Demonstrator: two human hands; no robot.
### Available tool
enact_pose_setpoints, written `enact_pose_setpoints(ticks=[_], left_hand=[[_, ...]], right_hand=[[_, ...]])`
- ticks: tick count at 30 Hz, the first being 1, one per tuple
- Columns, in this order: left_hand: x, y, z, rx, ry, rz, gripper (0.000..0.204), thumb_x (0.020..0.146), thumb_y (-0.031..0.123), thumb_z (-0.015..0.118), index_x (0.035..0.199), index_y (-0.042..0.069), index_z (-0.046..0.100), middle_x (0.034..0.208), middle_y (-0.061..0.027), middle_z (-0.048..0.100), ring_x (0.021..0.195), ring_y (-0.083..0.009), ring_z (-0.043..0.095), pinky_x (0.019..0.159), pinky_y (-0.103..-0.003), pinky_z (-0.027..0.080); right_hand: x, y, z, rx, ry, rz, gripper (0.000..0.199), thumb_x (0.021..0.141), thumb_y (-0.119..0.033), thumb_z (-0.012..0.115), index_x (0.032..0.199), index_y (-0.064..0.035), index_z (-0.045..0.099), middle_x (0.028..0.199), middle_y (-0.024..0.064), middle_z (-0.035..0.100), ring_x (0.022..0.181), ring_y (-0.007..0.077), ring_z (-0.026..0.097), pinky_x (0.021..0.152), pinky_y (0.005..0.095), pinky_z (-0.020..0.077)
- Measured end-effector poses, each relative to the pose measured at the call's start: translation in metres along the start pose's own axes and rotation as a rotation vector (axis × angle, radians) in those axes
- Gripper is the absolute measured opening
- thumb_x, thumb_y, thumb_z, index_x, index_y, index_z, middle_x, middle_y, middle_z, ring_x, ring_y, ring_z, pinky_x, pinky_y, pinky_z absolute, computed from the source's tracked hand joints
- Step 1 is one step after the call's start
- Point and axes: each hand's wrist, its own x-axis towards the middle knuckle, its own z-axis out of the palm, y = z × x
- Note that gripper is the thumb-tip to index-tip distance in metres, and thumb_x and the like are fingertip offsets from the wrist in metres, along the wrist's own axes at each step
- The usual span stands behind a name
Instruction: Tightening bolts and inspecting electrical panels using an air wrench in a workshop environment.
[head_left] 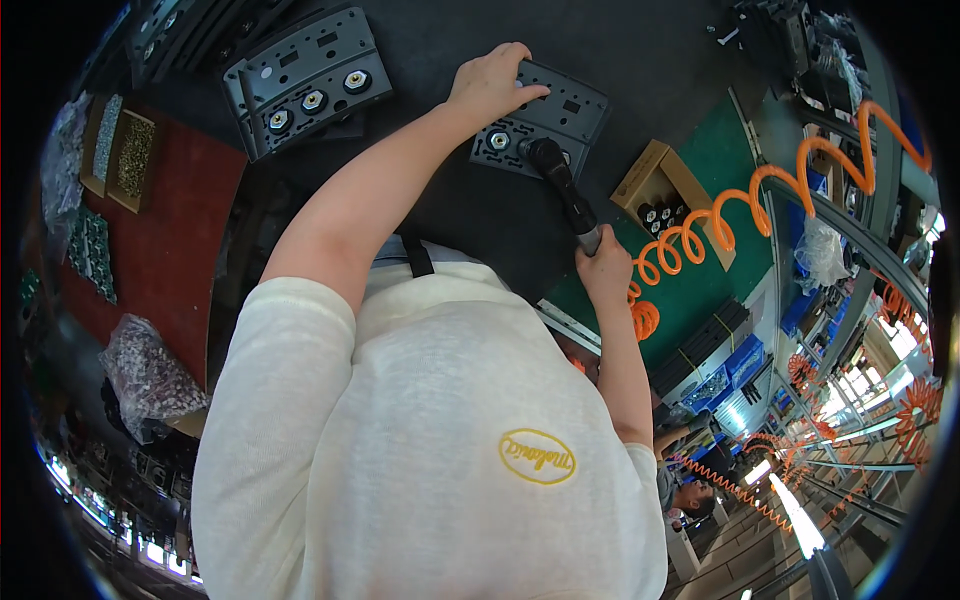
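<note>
A dark grey panel (560, 100) with cut-outs lies on the black work surface. My left hand (490, 85) grips its upper left edge, thumb over its face. A brass-and-white round fitting (499, 141) sits in the panel's near part. My right hand (606, 266) is closed around the handle of a black air ratchet wrench (568, 195). The wrench's angled head reaches over the panel, right of that fitting, and partly covers another one. To the left lies a second grey panel (300, 75) with three such fittings in a row.
An orange coiled air hose (730, 225) runs up right from near my right hand. A cardboard box (655, 170) of black round parts stands on the green mat (715, 150). On the red board (185, 240) at left sits a divided box of small hardware (128, 155).
</note>
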Motion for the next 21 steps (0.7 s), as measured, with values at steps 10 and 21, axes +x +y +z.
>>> enact_pose_setpoints(ticks=[10,21], left_hand=[[0.001,0.006,0.005,-0.001,0.031,-0.063,0.05,0.071,0.041,0.074,0.105,0.008,0.057,0.101,-0.0059,0.063,0.084,-0.0222,0.066,0.073,-0.035,0.052],[0.003,0.004,0.001,0.012,-0.025,-0.064,0.054,0.071,0.041,0.074,0.107,0.005,0.056,0.102,-0.0089,0.063,0.089,-0.0254,0.065,0.076,-0.037,0.051]], right_hand=[[-0.02,-0.026,0.019,0.075,0.041,0.174,0.032,0.071,-0.015,0.068,0.096,-0.0035,0.052,0.08,0.02,0.064,0.076,0.0392,0.063,0.066,0.0463,0.0509],[-0.032,-0.037,0.023,0.248,0.049,0.188,0.029,0.072,-0.015,0.065,0.097,-0.0039,0.053,0.082,0.0198,0.064,0.078,0.0405,0.062,0.067,0.0474,0.0498]])
